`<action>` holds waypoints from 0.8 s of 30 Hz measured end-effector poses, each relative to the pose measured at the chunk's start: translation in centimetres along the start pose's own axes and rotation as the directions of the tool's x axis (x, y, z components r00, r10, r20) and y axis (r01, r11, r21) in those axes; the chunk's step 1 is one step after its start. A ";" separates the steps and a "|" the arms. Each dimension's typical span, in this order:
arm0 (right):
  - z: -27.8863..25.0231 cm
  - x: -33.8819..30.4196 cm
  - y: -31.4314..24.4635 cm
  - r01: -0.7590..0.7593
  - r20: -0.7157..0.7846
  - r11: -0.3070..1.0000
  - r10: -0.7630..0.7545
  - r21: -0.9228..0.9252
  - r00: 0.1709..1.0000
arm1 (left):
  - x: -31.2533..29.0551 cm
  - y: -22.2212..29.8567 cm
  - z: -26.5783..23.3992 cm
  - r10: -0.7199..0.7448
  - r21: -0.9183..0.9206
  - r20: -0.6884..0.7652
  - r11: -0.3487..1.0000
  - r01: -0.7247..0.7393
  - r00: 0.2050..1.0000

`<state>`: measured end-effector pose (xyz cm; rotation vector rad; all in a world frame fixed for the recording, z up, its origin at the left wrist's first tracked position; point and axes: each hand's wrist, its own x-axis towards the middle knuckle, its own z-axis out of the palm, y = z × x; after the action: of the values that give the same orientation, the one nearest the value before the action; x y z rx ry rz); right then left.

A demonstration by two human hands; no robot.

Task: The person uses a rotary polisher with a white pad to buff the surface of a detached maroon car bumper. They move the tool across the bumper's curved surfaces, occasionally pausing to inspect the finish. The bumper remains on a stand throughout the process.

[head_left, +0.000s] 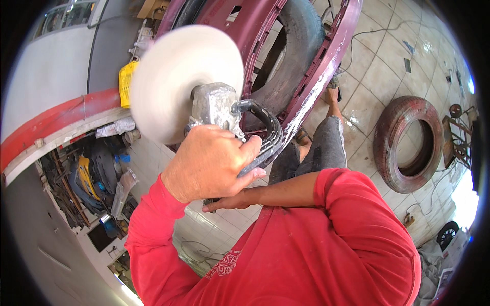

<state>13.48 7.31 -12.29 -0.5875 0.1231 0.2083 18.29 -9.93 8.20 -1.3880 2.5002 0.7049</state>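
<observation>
Both my hands are on a polisher (pixel 213 104) with a grey, worn metal head and a black loop handle. Its large white round pad (pixel 178 71) is smeared by motion, apparently spinning. My left hand (pixel 212 163) is closed over the tool's body behind the head, its thumb beside the loop handle. Below it, my right hand (pixel 229 202) is closed around the rear end of the polisher, partly hidden by my left. Ahead lies a maroon car bumper (pixel 332 56) with white smears along its near edge. The pad is over the bumper's left side; whether they touch I cannot tell.
A tyre (pixel 301 46) sits inside the bumper's curve. Another dusty tyre (pixel 390 148) stands on the tiled floor (pixel 367 102) to the right. Cables trail over the tiles. At left are a yellow crate (pixel 126 84), a red-edged ledge (pixel 61 117) and piled parts.
</observation>
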 end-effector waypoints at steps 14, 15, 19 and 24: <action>0.8 0.4 6.8 -0.061 0.075 0.918 0.098 -0.391 0.992 | -8.8 4.4 8.7 -0.140 -0.120 -0.015 0.983 0.138 0.990; 0.7 0.2 6.8 -0.061 0.076 0.915 0.099 -0.399 0.992 | -8.8 4.5 8.9 -0.141 -0.122 -0.008 0.983 0.139 0.990; -0.1 -0.1 5.8 -0.064 0.072 0.909 0.102 -0.412 0.992 | -7.4 4.2 8.3 -0.126 -0.104 0.009 0.986 0.126 0.992; -1.7 -0.8 3.2 -0.048 0.068 0.907 0.084 -0.418 0.994 | -3.3 2.8 5.3 -0.091 -0.032 0.001 0.995 0.091 0.996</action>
<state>11.87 8.84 -15.23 -1.0007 0.0149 0.3288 17.38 -3.64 5.78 -1.5025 2.4179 0.7291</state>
